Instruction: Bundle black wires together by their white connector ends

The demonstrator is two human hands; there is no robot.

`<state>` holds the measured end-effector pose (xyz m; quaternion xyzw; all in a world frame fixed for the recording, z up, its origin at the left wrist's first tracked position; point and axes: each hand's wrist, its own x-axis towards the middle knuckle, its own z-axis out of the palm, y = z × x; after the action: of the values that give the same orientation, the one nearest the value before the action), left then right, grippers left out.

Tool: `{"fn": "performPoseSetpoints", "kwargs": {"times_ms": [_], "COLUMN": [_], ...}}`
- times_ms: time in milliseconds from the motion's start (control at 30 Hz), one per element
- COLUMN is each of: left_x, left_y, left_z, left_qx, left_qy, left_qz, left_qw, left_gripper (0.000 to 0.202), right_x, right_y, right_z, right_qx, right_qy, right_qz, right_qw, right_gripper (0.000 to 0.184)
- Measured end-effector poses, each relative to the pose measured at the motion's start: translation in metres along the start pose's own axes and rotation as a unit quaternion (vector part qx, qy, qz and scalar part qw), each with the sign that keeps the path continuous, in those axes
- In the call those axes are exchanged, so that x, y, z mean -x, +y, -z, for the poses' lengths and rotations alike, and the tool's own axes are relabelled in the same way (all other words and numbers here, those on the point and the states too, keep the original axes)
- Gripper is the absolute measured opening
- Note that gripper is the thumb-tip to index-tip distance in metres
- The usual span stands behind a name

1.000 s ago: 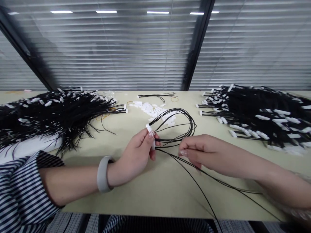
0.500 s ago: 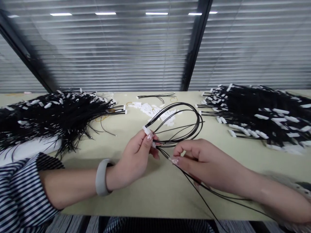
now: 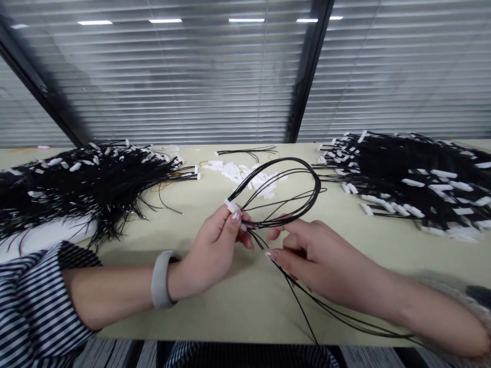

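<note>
table (image 3: pixel 215 306), wire tails (image 3: pixel 304 314) out of frame

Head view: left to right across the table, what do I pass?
Left pile of black wires → left hand → right hand → right pile of black wires. Both hands hold the looped wires.

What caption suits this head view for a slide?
Left hand pinches a white connector, right hand grips looped black wires, over a table with wire piles.

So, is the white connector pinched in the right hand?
No, the left hand pinches the white connector, while the right hand grips only the black wires.
</note>
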<state>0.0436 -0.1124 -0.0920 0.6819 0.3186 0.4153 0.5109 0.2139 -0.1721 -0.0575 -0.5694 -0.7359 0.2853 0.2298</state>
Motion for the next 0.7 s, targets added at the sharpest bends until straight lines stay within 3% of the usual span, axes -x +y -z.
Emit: {"fn": "performPoseSetpoints", "kwargs": {"times_ms": [100, 333, 533, 700], "left_x": [-0.001, -0.0025, -0.0025, -0.0033], "left_y": [0.0008, -0.0005, -0.0002, 0.0003], "left_z": [0.0001, 0.0013, 0.001, -0.0002], "left_qx": [0.003, -0.003, 0.002, 0.005], "left_qy": [-0.003, -0.007, -0.021, -0.033], "left_qz": [0.005, 0.029, 0.045, 0.052], "left_qw": [1.0, 1.0, 0.999, 0.998], "left_gripper": [0.026, 0.028, 0.029, 0.029], "right_x": [0.0017, 0.0033, -0.0013, -0.0052], "right_y": [0.003, 0.0002, 0.0011, 0.0001], "right_z": [-0.0008, 0.0023, -0.0011, -0.0054], "right_qx": [0.049, 0.091, 0.049, -0.024], "right_qy": [0.023, -0.021, -0.045, -0.065], "right_qz": [0.034, 0.078, 0.052, 0.017], "right_qw": [0.998, 0.993, 0.996, 0.997], "right_gripper": [0.014, 0.018, 0.036, 0.034]}}
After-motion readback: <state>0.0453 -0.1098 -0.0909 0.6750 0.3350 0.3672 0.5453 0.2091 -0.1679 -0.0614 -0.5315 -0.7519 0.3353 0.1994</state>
